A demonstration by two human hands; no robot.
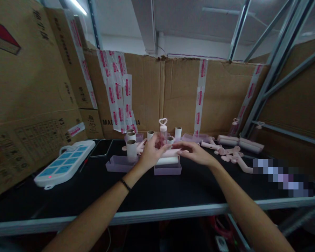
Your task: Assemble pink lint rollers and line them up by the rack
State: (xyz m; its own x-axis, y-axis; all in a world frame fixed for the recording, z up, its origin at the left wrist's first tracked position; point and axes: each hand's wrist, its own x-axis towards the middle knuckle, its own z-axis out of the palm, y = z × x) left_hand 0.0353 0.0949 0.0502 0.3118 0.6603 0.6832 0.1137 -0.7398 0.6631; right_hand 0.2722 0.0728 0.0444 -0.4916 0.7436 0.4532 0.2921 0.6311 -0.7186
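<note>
I see the purple tray (168, 170) nearest, the white roll (167, 161) in or just above it; over that, my right hand (195, 153) pinches the pink piece (170, 153); my left hand (151, 151) thumbs it, other fingers unreadable. A backward nudge could topple the heart-topped tube (163, 132) behind.

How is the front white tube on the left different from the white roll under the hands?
The white tube stands upright, but the white roll lies on its side. The tube's open top shows; the roll shows mostly its long side. The roll lies below the left hand and right hand; neither holds the tube. Both look white and rounded.
</note>
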